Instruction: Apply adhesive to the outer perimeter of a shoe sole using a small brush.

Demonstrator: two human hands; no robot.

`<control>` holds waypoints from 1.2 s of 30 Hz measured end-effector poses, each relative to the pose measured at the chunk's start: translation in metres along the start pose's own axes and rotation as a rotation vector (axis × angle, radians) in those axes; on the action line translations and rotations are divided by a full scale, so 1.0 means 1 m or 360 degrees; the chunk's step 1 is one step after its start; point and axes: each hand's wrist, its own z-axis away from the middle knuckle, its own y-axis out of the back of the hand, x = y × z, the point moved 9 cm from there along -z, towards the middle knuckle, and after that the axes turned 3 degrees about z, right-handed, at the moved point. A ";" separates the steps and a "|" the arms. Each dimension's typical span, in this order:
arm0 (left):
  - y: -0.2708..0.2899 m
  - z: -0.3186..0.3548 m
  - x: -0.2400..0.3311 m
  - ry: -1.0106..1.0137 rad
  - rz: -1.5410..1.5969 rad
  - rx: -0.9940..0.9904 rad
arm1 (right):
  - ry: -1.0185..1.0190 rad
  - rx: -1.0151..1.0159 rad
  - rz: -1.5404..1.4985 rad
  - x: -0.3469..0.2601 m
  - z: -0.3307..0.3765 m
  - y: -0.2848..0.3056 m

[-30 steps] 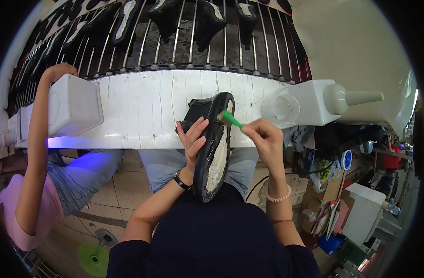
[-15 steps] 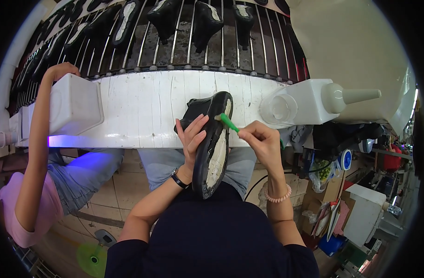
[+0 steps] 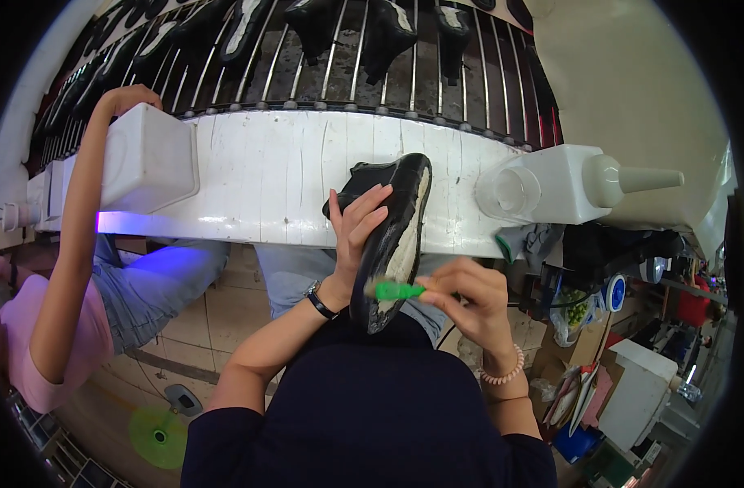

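A black shoe upper [image 3: 400, 215] leans over the table's front edge, its underside turned up to the right and its pale inner sole strip [image 3: 402, 258] showing. My left hand [image 3: 360, 232] grips it from the left side, fingers spread across the black leather. In my right hand [image 3: 469, 297] is a small brush with a green handle [image 3: 399, 290], pinched between thumb and fingers. The brush head lies at the near end of the shoe, over the border of the pale strip; its bristles are blurred.
Beyond the white table [image 3: 266, 163] runs a rack of metal bars [image 3: 327, 61] carrying several black shoes. At right are a clear cup [image 3: 509, 193] and a white bottle with nozzle [image 3: 567, 183]. A co-worker's arm [image 3: 83, 215] reaches past a white container [image 3: 150, 159] at left.
My right hand has drawn the green brush from the shoe's upper part down to its near end. My left hand still holds the shoe. The whole view has shifted slightly.
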 end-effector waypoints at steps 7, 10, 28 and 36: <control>0.000 -0.003 0.005 -0.0088 -0.0150 -0.0108 | 0.0115 0.0213 0.0095 -0.001 -0.008 0.011; -0.007 -0.009 0.008 -0.0111 -0.0250 -0.0115 | -0.0262 0.0537 0.0111 0.036 -0.014 0.033; -0.010 0.001 -0.012 0.0149 -0.0041 -0.0235 | -0.0346 0.0403 -0.0288 0.043 0.019 0.014; -0.005 -0.013 0.011 -0.0013 -0.0175 -0.0170 | -0.0286 0.0487 -0.0158 0.022 0.004 0.020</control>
